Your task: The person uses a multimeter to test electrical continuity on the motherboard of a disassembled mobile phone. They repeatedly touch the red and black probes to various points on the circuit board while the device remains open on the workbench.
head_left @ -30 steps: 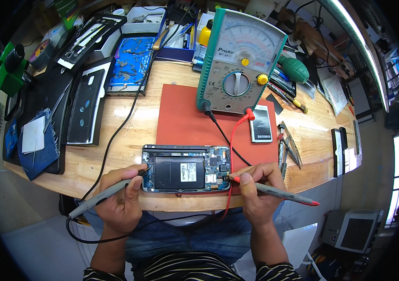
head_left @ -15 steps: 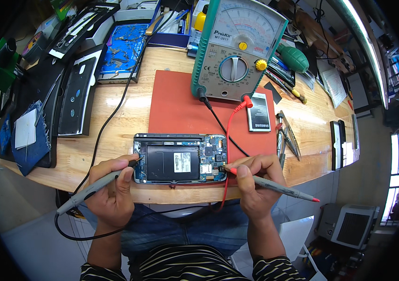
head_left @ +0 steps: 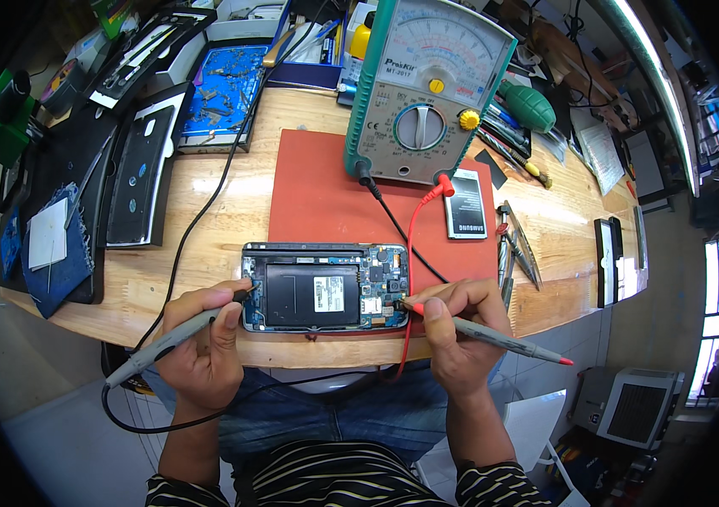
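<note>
Since the earlier pictures the hands had hardly shifted on the bench; only the view had drifted a little, so the meter sat higher in the picture, while both probe tips stayed on the opened phone.

The left hand (head_left: pixel 201 348) was closed around the grey probe (head_left: pixel 172 340) with the black lead, gripping it like a pen, its tip touching the left edge of the opened phone (head_left: pixel 324 287). The right hand (head_left: pixel 458 331) was clenched the same way on the red-tipped probe (head_left: pixel 488 335), whose point rested on the circuit board at the phone's right end. The phone lay flat with its back off, at the near edge of the red mat (head_left: pixel 326 198), close to the front of the wooden bench (head_left: pixel 216 203).

The black lead and the red lead ran up to the green meter (head_left: pixel 427 93), which stood tilted at the far side of the mat. A loose battery (head_left: pixel 466 205) lay just right of the mat, with tweezers (head_left: pixel 518 253) beside it.

The phone looked light and stiff, but with the board bare it was likely fragile: small parts and thin connectors would not stand pressure or a slipping point. It seemed best held by its frame edges, never by the board. The probes looked light and slim, best taken on their grey bodies, well back from the metal tips, with the leads left slack.
</note>
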`<move>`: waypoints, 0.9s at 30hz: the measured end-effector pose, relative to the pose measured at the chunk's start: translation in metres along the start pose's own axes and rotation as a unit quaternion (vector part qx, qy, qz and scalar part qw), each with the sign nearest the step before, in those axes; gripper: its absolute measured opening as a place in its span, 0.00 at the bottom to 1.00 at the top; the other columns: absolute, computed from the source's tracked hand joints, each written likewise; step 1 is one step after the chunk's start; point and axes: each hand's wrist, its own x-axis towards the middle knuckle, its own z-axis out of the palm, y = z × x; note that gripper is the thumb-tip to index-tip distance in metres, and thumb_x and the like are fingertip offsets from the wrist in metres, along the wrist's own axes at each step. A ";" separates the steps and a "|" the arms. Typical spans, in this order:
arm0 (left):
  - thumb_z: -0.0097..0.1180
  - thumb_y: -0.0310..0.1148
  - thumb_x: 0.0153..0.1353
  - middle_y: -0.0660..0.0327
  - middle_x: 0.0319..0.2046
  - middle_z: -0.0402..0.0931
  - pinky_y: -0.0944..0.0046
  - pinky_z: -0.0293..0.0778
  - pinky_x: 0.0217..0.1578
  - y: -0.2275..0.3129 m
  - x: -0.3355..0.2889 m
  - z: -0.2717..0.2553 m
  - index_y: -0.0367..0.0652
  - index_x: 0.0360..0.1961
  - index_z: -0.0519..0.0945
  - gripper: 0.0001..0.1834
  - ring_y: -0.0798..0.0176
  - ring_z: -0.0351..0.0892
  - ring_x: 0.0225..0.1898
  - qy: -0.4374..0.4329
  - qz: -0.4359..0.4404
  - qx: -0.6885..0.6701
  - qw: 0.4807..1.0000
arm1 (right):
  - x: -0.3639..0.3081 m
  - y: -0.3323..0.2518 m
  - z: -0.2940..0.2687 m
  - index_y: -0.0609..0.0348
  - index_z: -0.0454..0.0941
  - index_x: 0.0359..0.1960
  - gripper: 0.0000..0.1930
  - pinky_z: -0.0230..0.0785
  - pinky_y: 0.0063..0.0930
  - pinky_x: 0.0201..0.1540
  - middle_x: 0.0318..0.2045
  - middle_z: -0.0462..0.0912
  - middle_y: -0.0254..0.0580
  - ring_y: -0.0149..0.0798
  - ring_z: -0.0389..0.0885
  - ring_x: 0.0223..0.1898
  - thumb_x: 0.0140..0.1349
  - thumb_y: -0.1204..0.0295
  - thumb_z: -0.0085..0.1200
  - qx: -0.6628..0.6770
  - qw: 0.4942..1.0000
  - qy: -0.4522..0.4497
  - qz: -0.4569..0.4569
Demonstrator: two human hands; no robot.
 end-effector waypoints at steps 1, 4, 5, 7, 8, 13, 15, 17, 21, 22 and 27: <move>0.50 0.21 0.65 0.43 0.38 0.79 0.64 0.74 0.47 0.000 0.000 0.000 0.33 0.42 0.69 0.06 0.57 0.80 0.42 0.000 0.006 0.004 1.000 | 0.000 0.000 0.000 0.64 0.65 0.29 0.08 0.75 0.25 0.33 0.23 0.77 0.43 0.33 0.80 0.28 0.59 0.82 0.54 -0.004 1.000 -0.003 -0.001; 0.52 0.21 0.64 0.44 0.37 0.79 0.66 0.75 0.44 -0.001 0.002 0.000 0.32 0.42 0.70 0.07 0.58 0.81 0.41 0.004 0.026 0.013 1.000 | 0.000 -0.001 -0.001 0.65 0.65 0.29 0.08 0.74 0.24 0.32 0.24 0.78 0.45 0.32 0.80 0.27 0.59 0.81 0.54 -0.008 1.000 -0.004 -0.001; 0.53 0.22 0.63 0.45 0.37 0.79 0.69 0.75 0.41 -0.002 0.003 0.000 0.31 0.42 0.71 0.08 0.59 0.81 0.41 0.007 0.042 0.022 0.999 | 0.000 -0.001 -0.001 0.65 0.65 0.29 0.08 0.74 0.23 0.32 0.24 0.79 0.46 0.32 0.79 0.27 0.60 0.81 0.54 -0.009 1.000 -0.003 0.005; 0.54 0.22 0.62 0.45 0.37 0.80 0.68 0.75 0.41 -0.003 0.002 0.000 0.31 0.42 0.71 0.08 0.59 0.81 0.39 0.013 0.039 0.013 0.999 | 0.000 -0.002 -0.002 0.65 0.65 0.29 0.08 0.74 0.23 0.32 0.25 0.79 0.46 0.31 0.79 0.27 0.60 0.81 0.54 -0.010 1.000 -0.007 0.004; 0.54 0.22 0.62 0.45 0.37 0.80 0.68 0.75 0.42 -0.003 0.002 0.000 0.31 0.42 0.71 0.08 0.59 0.81 0.39 0.012 0.042 0.016 0.999 | 0.000 -0.002 -0.002 0.64 0.65 0.29 0.08 0.74 0.23 0.32 0.25 0.79 0.46 0.31 0.79 0.27 0.60 0.81 0.55 -0.016 1.000 -0.008 0.004; 0.54 0.22 0.62 0.45 0.37 0.80 0.68 0.75 0.42 -0.004 0.002 0.000 0.31 0.41 0.71 0.08 0.60 0.82 0.39 0.008 0.052 0.035 0.998 | 0.000 -0.002 -0.002 0.65 0.66 0.29 0.08 0.74 0.22 0.32 0.25 0.79 0.46 0.31 0.80 0.28 0.59 0.81 0.55 -0.023 1.000 -0.008 -0.003; 0.54 0.22 0.62 0.45 0.37 0.80 0.68 0.75 0.42 -0.004 0.002 0.000 0.31 0.42 0.71 0.08 0.59 0.82 0.39 0.010 0.048 0.030 0.998 | 0.000 -0.002 -0.001 0.65 0.66 0.29 0.08 0.74 0.22 0.32 0.25 0.79 0.47 0.31 0.80 0.27 0.59 0.81 0.54 -0.014 1.000 -0.001 0.007; 0.54 0.22 0.62 0.45 0.37 0.80 0.67 0.75 0.42 -0.004 0.002 0.001 0.31 0.42 0.71 0.08 0.59 0.82 0.39 0.012 0.045 0.022 0.999 | 0.000 -0.002 -0.001 0.65 0.66 0.29 0.08 0.74 0.22 0.32 0.25 0.80 0.47 0.31 0.80 0.27 0.60 0.81 0.55 -0.012 1.000 -0.001 0.003; 0.53 0.22 0.63 0.45 0.37 0.79 0.68 0.75 0.42 -0.003 0.000 0.000 0.31 0.42 0.71 0.08 0.58 0.81 0.40 0.008 0.027 0.021 0.999 | 0.000 -0.002 0.000 0.64 0.65 0.29 0.09 0.75 0.26 0.33 0.22 0.77 0.43 0.34 0.80 0.28 0.59 0.82 0.54 -0.006 1.000 0.003 -0.001; 0.53 0.22 0.63 0.45 0.37 0.79 0.68 0.75 0.41 -0.004 0.000 0.000 0.32 0.42 0.71 0.08 0.58 0.81 0.40 0.009 0.031 0.015 0.999 | 0.000 -0.002 -0.001 0.64 0.65 0.29 0.09 0.75 0.26 0.33 0.21 0.76 0.42 0.34 0.81 0.28 0.59 0.82 0.54 -0.011 1.000 0.001 -0.006; 0.53 0.22 0.63 0.46 0.37 0.80 0.72 0.74 0.38 -0.004 0.000 0.001 0.32 0.42 0.71 0.08 0.62 0.81 0.39 0.013 0.032 0.014 0.999 | 0.001 -0.004 -0.002 0.64 0.65 0.29 0.08 0.75 0.26 0.34 0.21 0.76 0.43 0.34 0.81 0.28 0.60 0.82 0.53 -0.012 1.000 0.000 -0.004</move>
